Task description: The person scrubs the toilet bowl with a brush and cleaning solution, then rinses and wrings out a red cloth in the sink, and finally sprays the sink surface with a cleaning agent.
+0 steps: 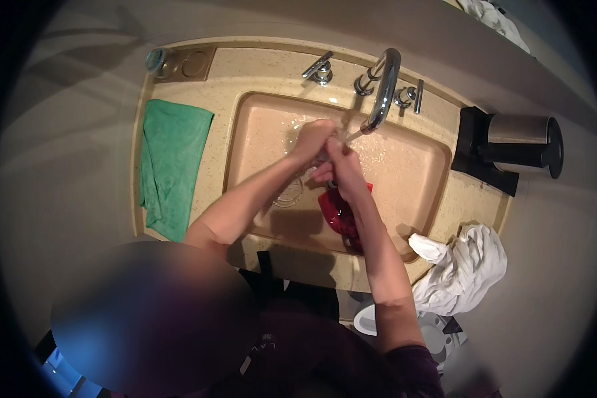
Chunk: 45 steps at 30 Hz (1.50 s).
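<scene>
Both my hands are together over the beige sink basin (408,159), in the water stream (353,137) from the chrome faucet (390,74). My left hand (318,137) is curled at the stream. Close against it is my right hand (346,166), its thumb up and its fingers bent. Something clear and wet glints between them, but splashing water hides whether it is an object. A glossy red container (336,209) lies in the basin, partly covered by my right wrist and forearm. A clear ringed shape (288,194), perhaps the drain or a glass, shows below my left forearm.
Lever handles (322,72) (410,97) flank the faucet. On the left counter are a green cloth (174,164) and a tray (199,63) with a glass (160,63). A steel-and-black appliance (522,144) and a crumpled white towel (470,268) occupy the right.
</scene>
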Each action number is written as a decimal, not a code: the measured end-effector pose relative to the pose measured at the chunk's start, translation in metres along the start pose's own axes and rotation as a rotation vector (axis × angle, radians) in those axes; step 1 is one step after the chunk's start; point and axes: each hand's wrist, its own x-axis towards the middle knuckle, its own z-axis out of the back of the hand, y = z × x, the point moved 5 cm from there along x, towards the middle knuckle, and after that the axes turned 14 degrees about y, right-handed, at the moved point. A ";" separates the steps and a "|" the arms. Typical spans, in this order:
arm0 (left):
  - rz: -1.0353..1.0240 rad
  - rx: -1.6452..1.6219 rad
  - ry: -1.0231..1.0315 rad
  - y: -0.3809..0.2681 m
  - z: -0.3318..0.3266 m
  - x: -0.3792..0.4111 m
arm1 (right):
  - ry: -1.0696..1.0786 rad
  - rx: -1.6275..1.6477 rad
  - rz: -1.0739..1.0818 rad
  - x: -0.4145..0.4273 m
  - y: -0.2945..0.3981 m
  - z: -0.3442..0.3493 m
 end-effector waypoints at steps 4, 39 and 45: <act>0.435 -0.187 0.202 0.021 0.011 0.004 | 0.189 -0.240 0.052 -0.015 -0.006 0.002; 0.386 -0.378 0.331 -0.001 -0.029 -0.029 | 0.081 -0.175 0.000 -0.027 0.002 0.003; 0.083 -0.496 0.034 0.005 -0.046 -0.038 | -0.026 0.109 0.057 -0.013 0.005 0.011</act>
